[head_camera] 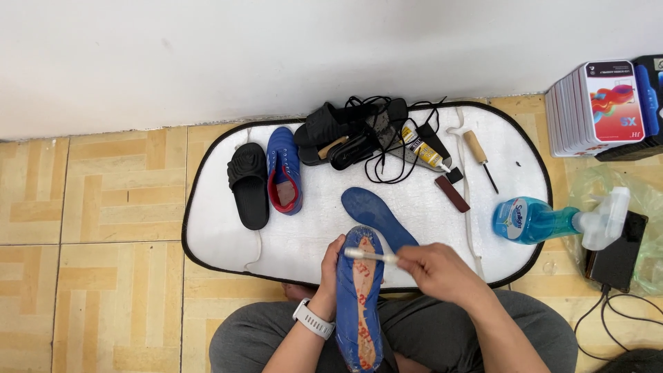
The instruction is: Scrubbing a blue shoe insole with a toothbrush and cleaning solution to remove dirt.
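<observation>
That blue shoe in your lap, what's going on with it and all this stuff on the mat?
A person sits on the floor with a blue shoe sole-up in their lap. The left hand steadies it near the toe, while the right hand holds a white brush across the sole. On the white mat ahead lie a blue insole, the other blue shoe, black slippers, a glue tube and an awl. A blue spray bottle lies at the mat's right edge.

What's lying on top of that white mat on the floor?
On the white mat: a black slide sandal, a blue shoe, a blue insole, a glue tube and an awl. The tangled black pile hides the mat beneath it.
</observation>
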